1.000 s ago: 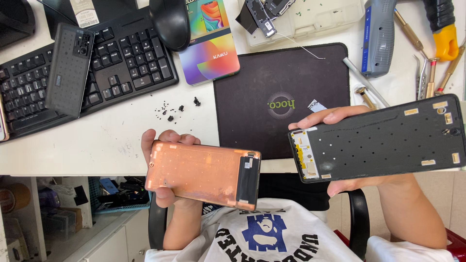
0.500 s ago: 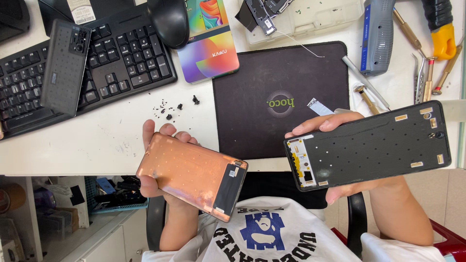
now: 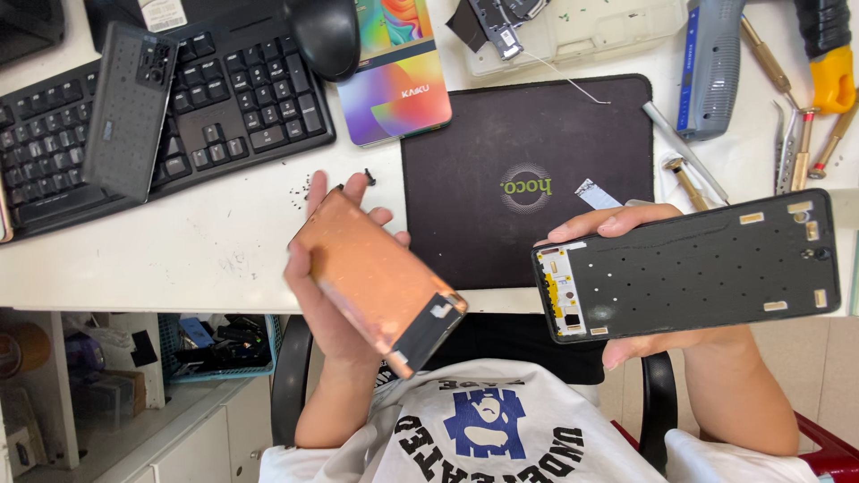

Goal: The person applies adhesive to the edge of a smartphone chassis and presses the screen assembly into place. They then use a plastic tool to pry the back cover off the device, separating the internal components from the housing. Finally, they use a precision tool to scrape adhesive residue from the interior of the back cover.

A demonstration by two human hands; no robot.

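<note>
The white surface (image 3: 206, 241) carries everything, running across the far half of the view. On it at the far left lies a black keyboard (image 3: 224, 98), with a dark phone back cover (image 3: 130, 107) laid flat on its keys and a black mouse (image 3: 324, 34) at its far right corner. To the right of the keyboard sits a black work mat (image 3: 528, 179), its near edge at the edge of the surface, and a small white strip (image 3: 593, 193) lies on its right part. Just beyond the mat's left corner is a flat box with a rainbow-coloured print (image 3: 398, 76). At the far right lie a grey-blue tool (image 3: 711, 67), a yellow-handled tool (image 3: 828, 63) and several small screwdrivers (image 3: 796, 143). Small dark crumbs (image 3: 309, 183) are scattered between keyboard and mat. Near the person, the right hand (image 3: 644, 286) grips a long black phone frame (image 3: 689, 264) lengthwise, fingers (image 3: 617, 222) curled over its far edge and thumb under its near edge, holding it level above the edge of the surface. The left hand (image 3: 335, 295) holds a copper-coloured phone panel (image 3: 376, 282) tilted, its dark end pointing near and right, fingers closed around its back with tips showing past the far edge. The two parts are well apart.
</note>
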